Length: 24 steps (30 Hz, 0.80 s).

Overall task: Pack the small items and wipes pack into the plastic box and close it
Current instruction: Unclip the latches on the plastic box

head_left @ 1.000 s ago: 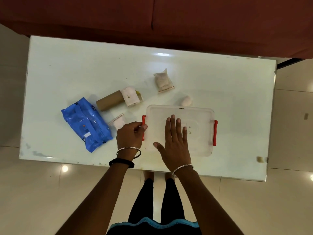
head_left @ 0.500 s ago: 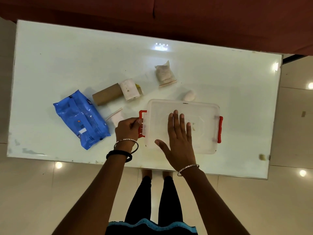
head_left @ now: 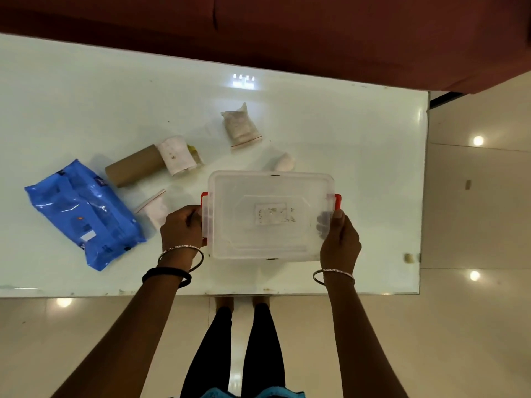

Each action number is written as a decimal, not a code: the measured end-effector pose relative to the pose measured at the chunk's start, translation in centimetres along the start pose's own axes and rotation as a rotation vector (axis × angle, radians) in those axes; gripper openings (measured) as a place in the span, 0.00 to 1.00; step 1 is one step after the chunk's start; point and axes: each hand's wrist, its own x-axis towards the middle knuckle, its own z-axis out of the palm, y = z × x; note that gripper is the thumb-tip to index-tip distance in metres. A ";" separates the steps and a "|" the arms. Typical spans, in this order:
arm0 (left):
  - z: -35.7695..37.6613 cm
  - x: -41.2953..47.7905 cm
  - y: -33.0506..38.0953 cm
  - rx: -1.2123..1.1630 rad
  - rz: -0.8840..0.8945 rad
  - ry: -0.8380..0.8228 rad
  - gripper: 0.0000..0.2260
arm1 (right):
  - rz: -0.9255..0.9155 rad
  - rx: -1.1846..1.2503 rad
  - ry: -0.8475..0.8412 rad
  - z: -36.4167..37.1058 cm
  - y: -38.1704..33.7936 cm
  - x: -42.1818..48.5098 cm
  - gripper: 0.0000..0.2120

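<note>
I have the clear plastic box [head_left: 270, 215] at centre frame, lid on, with my left hand [head_left: 181, 226] curled on the red left latch [head_left: 204, 214] and my right hand [head_left: 339, 241] clamped on the box's right edge by the other red latch [head_left: 336, 201]. The blue wipes pack [head_left: 83, 212] lies at left, with the cardboard tube [head_left: 133, 165], zip bags [head_left: 240, 127] and other small items above, all still outside. My worry: popping one latch unevenly could skid the box into the white lump [head_left: 284, 162] just behind it.
</note>
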 end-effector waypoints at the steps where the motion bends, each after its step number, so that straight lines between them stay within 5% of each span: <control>1: 0.1 0.1 -0.1 0.066 0.031 0.019 0.09 | -0.019 -0.027 0.025 0.0 -0.1 0.1 0.22; 6: 0.1 0.3 -0.2 0.174 0.097 0.056 0.10 | 0.170 0.038 0.056 0.0 -0.1 1.4 0.23; 11: 0.0 0.5 -0.6 0.148 0.109 0.039 0.10 | 0.477 0.187 -0.173 0.3 2.3 3.8 0.31; 13: 0.0 0.2 -0.4 0.122 0.103 0.029 0.09 | 0.568 0.178 -0.153 0.0 1.5 3.8 0.18; 15: -0.1 -0.1 -0.3 0.047 0.068 -0.001 0.09 | 0.395 0.024 0.064 -0.5 -0.5 2.8 0.07; 18: -0.3 -0.2 -0.6 -0.103 -0.005 -0.069 0.08 | -0.210 -0.187 0.355 -0.5 -5.4 -0.8 0.09; 22: -0.7 -0.2 -0.6 -0.214 -0.052 -0.140 0.08 | -0.696 -0.265 -0.069 3.0 -9.7 -6.5 0.11; 24: -0.9 0.0 -0.7 -0.243 -0.062 -0.171 0.08 | -0.836 -0.392 -0.264 5.2 -10.4 -7.9 0.21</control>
